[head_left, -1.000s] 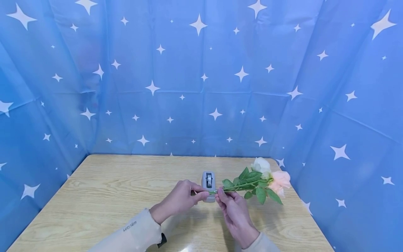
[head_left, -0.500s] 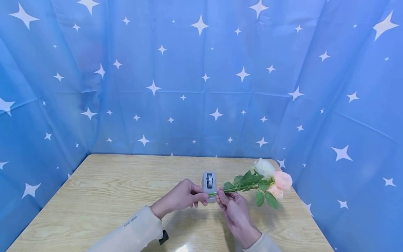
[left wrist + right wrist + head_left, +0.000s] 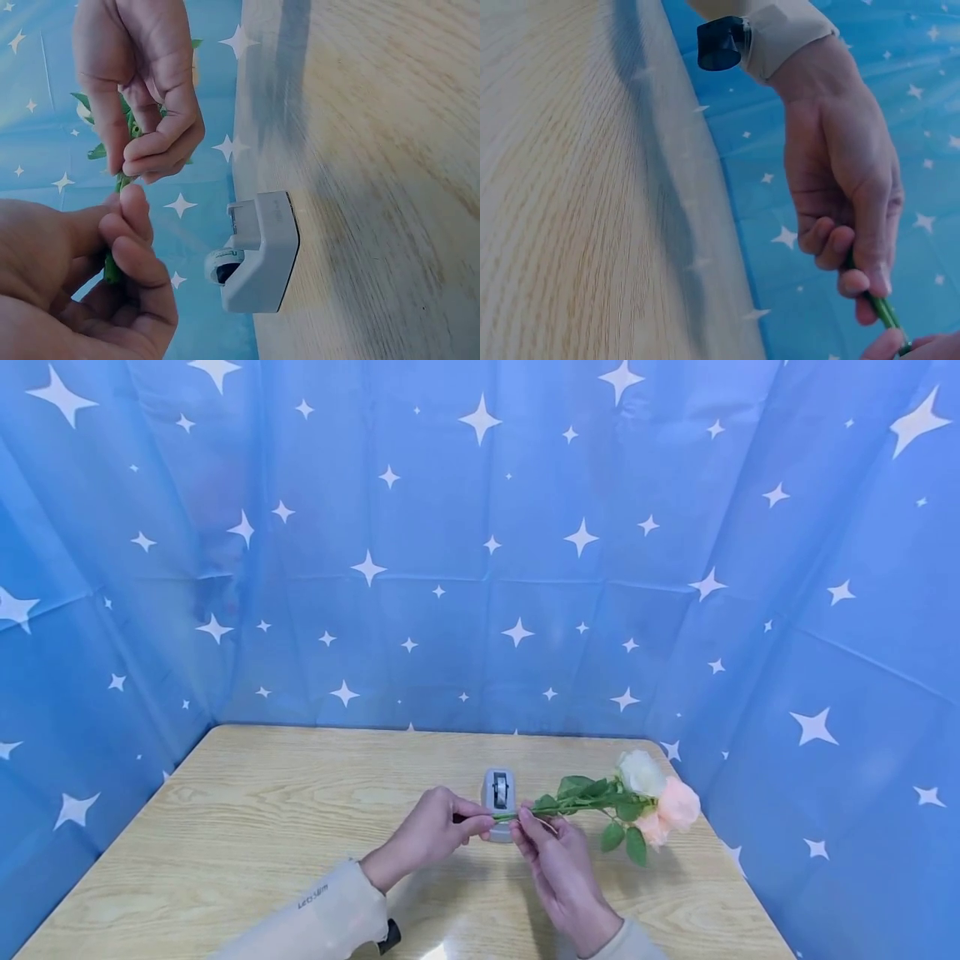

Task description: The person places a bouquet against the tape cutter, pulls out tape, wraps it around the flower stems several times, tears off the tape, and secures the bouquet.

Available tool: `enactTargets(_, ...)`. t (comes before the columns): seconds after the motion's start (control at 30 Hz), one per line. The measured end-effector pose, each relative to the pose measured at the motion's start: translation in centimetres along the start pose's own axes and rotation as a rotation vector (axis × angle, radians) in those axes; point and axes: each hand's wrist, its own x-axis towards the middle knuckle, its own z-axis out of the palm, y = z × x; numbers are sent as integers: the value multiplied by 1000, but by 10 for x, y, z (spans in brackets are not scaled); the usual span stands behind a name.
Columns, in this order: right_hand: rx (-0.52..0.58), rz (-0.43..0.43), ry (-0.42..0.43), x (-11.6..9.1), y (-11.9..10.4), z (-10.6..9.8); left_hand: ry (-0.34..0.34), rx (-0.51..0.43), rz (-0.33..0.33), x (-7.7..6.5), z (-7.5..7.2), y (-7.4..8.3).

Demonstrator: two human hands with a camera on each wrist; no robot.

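Note:
Artificial-looking roses, one white point(image 3: 642, 773) and the others pale pink point(image 3: 678, 803), stretch out to the right on green stems with leaves point(image 3: 592, 793). Near the lower stem ends, my left hand point(image 3: 433, 832) pinches the stems point(image 3: 887, 313) between thumb and fingers. A short way up, my right hand point(image 3: 561, 872) pinches the same stems, its fingertips close to the left ones. Beneath and behind the stems stands a grey tape dispenser point(image 3: 499, 789) with a roll of clear tape. In the left wrist view both hands point(image 3: 90, 285) hide much of the stems.
The dispenser, seen in the left wrist view as a grey body point(image 3: 270, 255), stands on the wood-grain table point(image 3: 300, 793). A blue curtain with white stars point(image 3: 420, 527) surrounds the table at the back and sides. A black wrist camera point(image 3: 721, 43) sits at the left sleeve.
The stems have rolled between my fingers, so the flower heads have turned and shifted slightly right and down. Both hands stay nearly in place, still gripping the stems.

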Motion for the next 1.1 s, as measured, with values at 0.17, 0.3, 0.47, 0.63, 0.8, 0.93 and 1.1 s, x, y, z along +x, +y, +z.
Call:
enactTargets(0.17, 49, 27, -9, -1, 1, 2, 56, 6, 33, -1, 3, -1)
enactTargets(0.3, 92, 52, -11, 0, 2, 3, 98, 19, 54, -2, 6, -1)
enactTargets(0.47, 108, 59, 3, 3, 3, 3, 129, 61, 75, -5, 10, -2)
enactTargets(0.63, 114, 57, 15, 7, 4, 1, 127, 50, 59, -6, 11, -1)
enactTargets(0.8, 90, 53, 20, 8, 3, 1, 85, 2, 28, -7, 8, -2)
enactTargets(0.93, 65, 39, 19, 8, 3, 0, 47, -25, 1, -6, 6, -3)
enactTargets(1.1, 48, 20, 13, 9, 3, -2, 10, -18, -11, -2, 4, -4)
